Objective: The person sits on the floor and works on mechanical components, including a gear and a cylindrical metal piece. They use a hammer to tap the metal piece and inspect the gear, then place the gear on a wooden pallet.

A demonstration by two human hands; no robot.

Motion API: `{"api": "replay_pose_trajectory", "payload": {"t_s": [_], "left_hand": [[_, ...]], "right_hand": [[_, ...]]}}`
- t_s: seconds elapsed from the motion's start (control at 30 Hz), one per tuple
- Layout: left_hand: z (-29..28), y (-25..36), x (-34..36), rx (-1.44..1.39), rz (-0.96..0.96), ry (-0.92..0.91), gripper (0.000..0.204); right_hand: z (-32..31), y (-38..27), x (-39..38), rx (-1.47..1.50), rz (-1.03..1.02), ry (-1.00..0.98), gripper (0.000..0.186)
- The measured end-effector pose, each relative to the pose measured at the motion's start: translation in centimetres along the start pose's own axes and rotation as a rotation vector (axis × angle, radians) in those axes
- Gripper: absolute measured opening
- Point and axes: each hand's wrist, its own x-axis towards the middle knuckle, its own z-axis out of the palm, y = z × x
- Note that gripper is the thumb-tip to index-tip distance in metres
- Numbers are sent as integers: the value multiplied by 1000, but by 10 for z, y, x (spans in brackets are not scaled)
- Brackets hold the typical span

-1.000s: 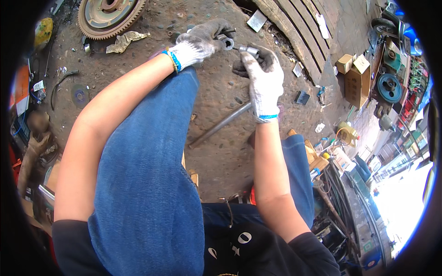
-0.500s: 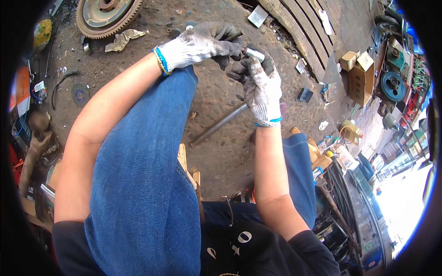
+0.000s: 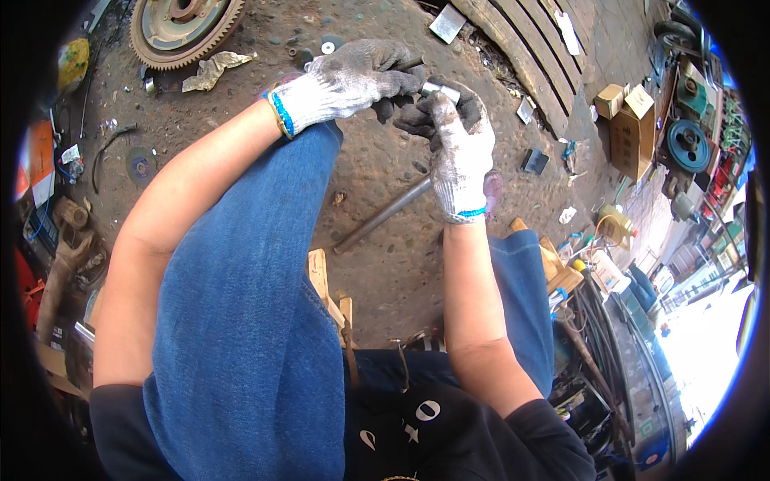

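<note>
My left hand (image 3: 357,80), in a grey-white work glove with a dirty palm, is closed around a thin dark metal rod (image 3: 412,62) whose end juts past the fingers. Facing it, my right hand (image 3: 459,140) in a matching glove pinches a short silver metal cylinder (image 3: 443,91). The fingertips of both gloves nearly meet, and the cylinder's near-left end lies close to the left fingers. Whether rod and cylinder touch cannot be seen. Below the right hand, a long grey metal bar (image 3: 385,215) slants across the dirt ground, its upper end hidden behind that glove.
At the upper left lie a large toothed ring gear (image 3: 228,32) and crumpled brown paper (image 3: 212,70). Wooden slats (image 3: 521,48) lie at the upper right, with cardboard boxes (image 3: 631,132) and a blue pulley (image 3: 687,146) farther right. A small dark box (image 3: 535,162) sits on the ground.
My right fingers have come up over the silver cylinder, so less of it shows, and its end sits nearer the left fingers. The left hand keeps its grip on the rod.
</note>
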Motion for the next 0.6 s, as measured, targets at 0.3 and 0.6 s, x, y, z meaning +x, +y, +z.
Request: {"api": "replay_pose_trajectory", "payload": {"t_s": [0.3, 0.6], "left_hand": [[2, -2, 0, 100, 21, 33, 32], [-43, -31, 8, -417, 289, 529, 42]], "right_hand": [[2, 3, -4, 252, 129, 28, 24], [13, 8, 24, -86, -171, 33, 31]]}}
